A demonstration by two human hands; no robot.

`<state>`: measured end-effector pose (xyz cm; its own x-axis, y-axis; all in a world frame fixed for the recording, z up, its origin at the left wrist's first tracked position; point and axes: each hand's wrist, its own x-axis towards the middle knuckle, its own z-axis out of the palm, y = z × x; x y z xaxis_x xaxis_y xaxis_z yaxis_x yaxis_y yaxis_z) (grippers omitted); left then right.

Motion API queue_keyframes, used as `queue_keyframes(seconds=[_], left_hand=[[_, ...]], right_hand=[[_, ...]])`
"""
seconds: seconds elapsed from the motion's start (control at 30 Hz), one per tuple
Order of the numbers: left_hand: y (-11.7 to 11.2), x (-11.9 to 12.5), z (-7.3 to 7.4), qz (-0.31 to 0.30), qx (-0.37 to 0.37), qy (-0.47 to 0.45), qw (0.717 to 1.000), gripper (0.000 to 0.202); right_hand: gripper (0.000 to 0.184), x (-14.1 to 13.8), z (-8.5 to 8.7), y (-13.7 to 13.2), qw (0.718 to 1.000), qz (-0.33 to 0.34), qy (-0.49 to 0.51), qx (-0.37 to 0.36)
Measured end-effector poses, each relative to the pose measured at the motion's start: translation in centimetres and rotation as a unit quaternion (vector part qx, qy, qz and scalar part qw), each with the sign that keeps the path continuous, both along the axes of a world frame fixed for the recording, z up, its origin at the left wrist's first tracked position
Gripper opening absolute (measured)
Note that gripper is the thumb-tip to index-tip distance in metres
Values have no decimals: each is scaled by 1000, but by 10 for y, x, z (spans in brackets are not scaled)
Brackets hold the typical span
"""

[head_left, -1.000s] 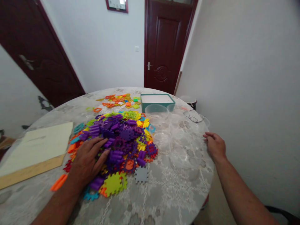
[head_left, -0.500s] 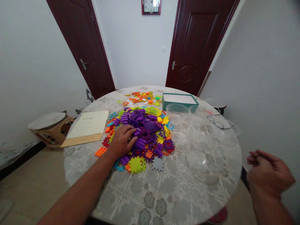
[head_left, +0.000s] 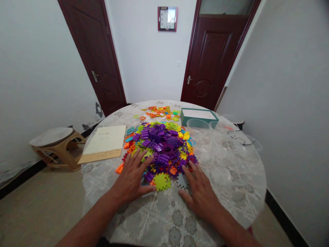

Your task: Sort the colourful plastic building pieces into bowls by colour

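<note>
A heap of interlocking plastic pieces (head_left: pixel 164 144), mostly purple with yellow, green and orange ones, lies in the middle of the round table (head_left: pixel 231 192). My left hand (head_left: pixel 132 178) rests flat with spread fingers on the near left edge of the heap. Just to the right, my right hand (head_left: pixel 200 190) lies flat and open at the heap's near right edge, its fingers touching a grey piece (head_left: pixel 182 181). A lime green piece (head_left: pixel 162 181) sits between both hands.
A smaller scatter of orange pieces (head_left: pixel 159 111) lies at the far side. A teal box (head_left: pixel 199 116), clear plastic bowls (head_left: pixel 199 128) and eyeglasses (head_left: pixel 240 140) are to the right. A cream booklet (head_left: pixel 105 140) lies left. A stool (head_left: pixel 55 145) stands beside the table.
My right hand came from off the table's right edge and now lies flat at the heap. My left hand slid toward the near edge. The view pulled back.
</note>
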<state>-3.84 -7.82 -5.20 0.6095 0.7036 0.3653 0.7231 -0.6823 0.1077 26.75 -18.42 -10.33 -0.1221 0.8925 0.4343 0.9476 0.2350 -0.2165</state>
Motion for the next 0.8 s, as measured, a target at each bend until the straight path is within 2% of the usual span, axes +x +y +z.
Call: queue_keyframes(seconds=[0.1, 0.23, 0.5, 0.7, 0.8], left_hand=[[-12, -11, -19, 5, -27, 15, 999, 125], [-3, -3, -33, 27, -32, -4, 999, 124], [15, 25, -23, 36, -43, -2, 998, 115], [28, 37, -16, 54, -42, 11, 998, 96], [38, 44, -15, 67, -36, 18, 997, 95]], right_hand=[[81, -3, -5, 19, 1000, -2, -15, 4], [82, -13, -8, 39, 999, 8, -17, 32], [69, -28, -1, 69, 998, 7, -29, 46], [63, -39, -1, 103, 998, -27, -15, 53], [59, -44, -2, 121, 998, -35, -4, 58]])
